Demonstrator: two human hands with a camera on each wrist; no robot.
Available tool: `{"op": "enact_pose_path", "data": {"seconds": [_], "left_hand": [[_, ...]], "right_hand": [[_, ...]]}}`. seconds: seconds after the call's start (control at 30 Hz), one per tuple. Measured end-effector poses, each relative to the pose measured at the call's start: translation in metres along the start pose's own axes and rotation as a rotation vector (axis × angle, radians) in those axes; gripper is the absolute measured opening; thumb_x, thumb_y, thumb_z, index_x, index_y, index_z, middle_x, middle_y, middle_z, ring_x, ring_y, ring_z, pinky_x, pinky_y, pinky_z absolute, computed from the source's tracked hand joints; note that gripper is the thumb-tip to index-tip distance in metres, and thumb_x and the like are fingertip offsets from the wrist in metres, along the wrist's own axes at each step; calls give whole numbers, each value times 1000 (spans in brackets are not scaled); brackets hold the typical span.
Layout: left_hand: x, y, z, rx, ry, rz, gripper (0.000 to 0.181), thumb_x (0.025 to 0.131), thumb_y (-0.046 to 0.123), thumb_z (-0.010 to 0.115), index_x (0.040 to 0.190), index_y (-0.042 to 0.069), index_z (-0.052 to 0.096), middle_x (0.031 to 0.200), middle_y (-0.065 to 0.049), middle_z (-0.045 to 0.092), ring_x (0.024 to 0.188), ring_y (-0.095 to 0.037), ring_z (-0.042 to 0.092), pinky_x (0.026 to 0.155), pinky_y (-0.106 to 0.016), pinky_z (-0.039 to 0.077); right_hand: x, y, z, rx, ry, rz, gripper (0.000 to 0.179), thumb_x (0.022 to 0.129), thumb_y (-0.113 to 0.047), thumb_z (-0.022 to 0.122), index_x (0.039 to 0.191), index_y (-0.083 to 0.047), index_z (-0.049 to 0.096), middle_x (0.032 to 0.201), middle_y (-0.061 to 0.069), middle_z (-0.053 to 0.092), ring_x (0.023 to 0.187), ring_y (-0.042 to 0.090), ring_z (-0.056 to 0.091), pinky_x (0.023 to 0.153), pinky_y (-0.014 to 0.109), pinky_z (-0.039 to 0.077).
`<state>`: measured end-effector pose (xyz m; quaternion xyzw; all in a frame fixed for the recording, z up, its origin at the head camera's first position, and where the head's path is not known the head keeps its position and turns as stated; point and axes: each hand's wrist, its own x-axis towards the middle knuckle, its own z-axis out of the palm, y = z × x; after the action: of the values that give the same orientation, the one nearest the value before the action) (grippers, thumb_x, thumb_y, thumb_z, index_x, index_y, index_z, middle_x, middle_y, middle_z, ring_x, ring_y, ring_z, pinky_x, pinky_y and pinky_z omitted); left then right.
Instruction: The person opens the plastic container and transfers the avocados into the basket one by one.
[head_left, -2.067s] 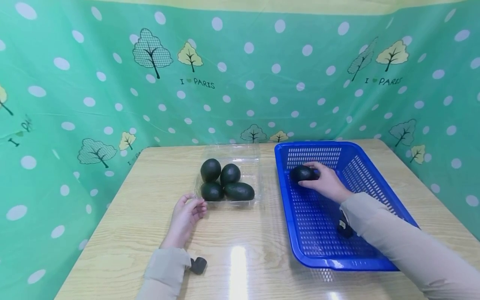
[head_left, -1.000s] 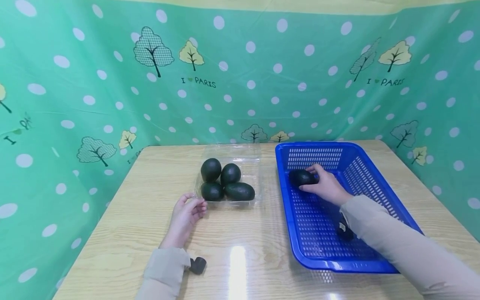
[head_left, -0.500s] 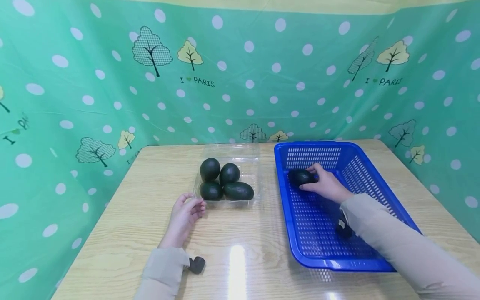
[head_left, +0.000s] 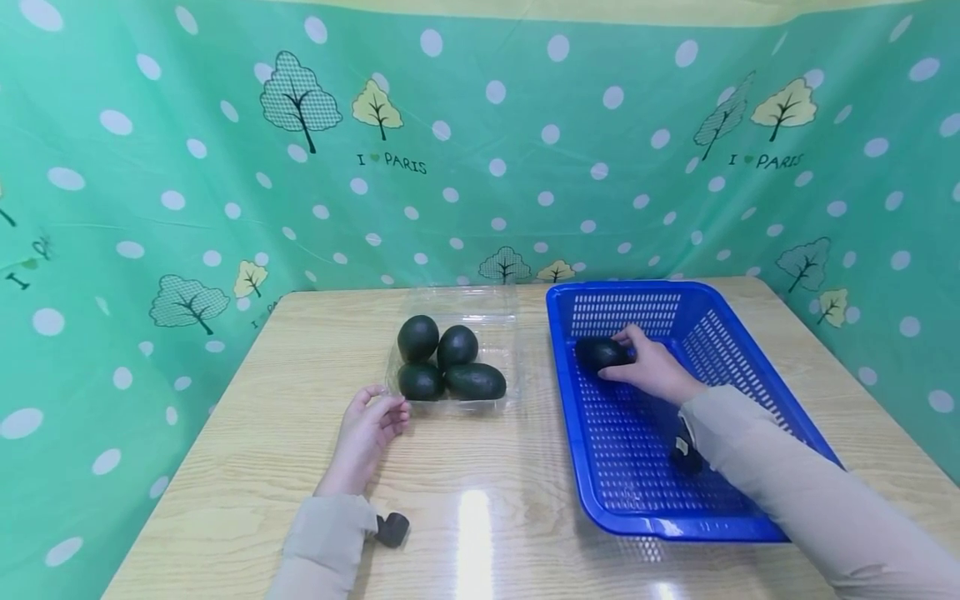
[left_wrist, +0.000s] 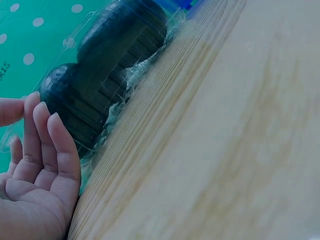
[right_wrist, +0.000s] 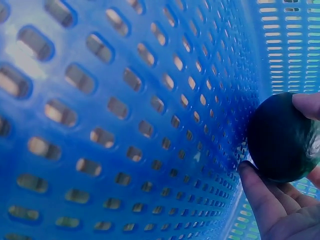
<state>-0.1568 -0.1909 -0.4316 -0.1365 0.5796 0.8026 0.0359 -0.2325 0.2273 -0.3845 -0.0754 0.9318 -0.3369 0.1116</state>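
Inside the blue basket, my right hand [head_left: 655,368] grips a dark green avocado [head_left: 600,354] near the basket's left wall. The right wrist view shows fingers on both sides of this avocado [right_wrist: 280,137], which sits close over the slotted basket floor. My left hand [head_left: 367,433] pinches the near left corner of a clear plastic box [head_left: 491,333] between thumb and forefinger, its other fingers loosely bent. Several dark avocados [head_left: 476,382] lie together in that box. From the left wrist, the avocados [left_wrist: 80,100] show through the ribbed clear wall, beside the left hand [left_wrist: 45,175].
The blue perforated basket [head_left: 581,467] stands on the right of the wooden table [head_left: 262,417], its raised rim under the right forearm. The box's clear lid [head_left: 461,298] lies folded back. A green dotted curtain [head_left: 465,192] hangs behind the table.
Since the earliest frame, my right hand has turned the avocado slightly and set it a little lower and further left in the basket. My left hand has stayed at the box corner.
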Motion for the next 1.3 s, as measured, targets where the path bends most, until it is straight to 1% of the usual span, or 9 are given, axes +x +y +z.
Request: {"op": "enact_pose_path", "data": {"seconds": [0.23, 0.43, 0.83, 1.1, 1.3], "left_hand": [[1, 0, 0, 12, -8, 19, 24, 95, 3, 53, 104, 17, 36, 75, 5, 66, 71, -8, 64, 68, -20, 53], [1, 0, 1, 5, 0, 7, 25, 95, 2, 53, 105, 17, 36, 74, 5, 67, 71, -8, 64, 67, -20, 53], [0, 0, 0, 4, -1, -1, 26, 95, 2, 54, 106, 17, 35, 75, 4, 66, 72, -9, 64, 68, -20, 53], [1, -1, 0, 3, 4, 4, 24, 94, 2, 53, 104, 16, 36, 74, 4, 66, 72, -8, 65, 69, -21, 55], [2, -1, 0, 7, 5, 20, 22, 94, 2, 53, 103, 15, 37, 74, 4, 67, 71, -7, 65, 70, -21, 56]], "right_hand": [[0, 0, -1, 16, 1, 2, 70, 89, -35, 70, 139, -2, 34, 146, 30, 40, 128, 48, 47, 101, 64, 45], [-1, -1, -3, 25, -2, 6, 73, 89, -36, 70, 141, -1, 32, 148, 30, 38, 131, 49, 44, 103, 64, 43], [-2, -6, -3, 27, -18, 9, 75, 88, -35, 71, 142, 0, 31, 148, 32, 36, 130, 50, 44, 103, 64, 43], [-1, -6, -3, 21, -36, 14, 79, 88, -38, 72, 143, -2, 30, 150, 33, 34, 131, 51, 42, 103, 65, 42], [-1, -6, -2, 25, -45, 21, 81, 88, -39, 72, 145, -3, 29, 151, 33, 32, 133, 51, 40, 104, 65, 41]]}}
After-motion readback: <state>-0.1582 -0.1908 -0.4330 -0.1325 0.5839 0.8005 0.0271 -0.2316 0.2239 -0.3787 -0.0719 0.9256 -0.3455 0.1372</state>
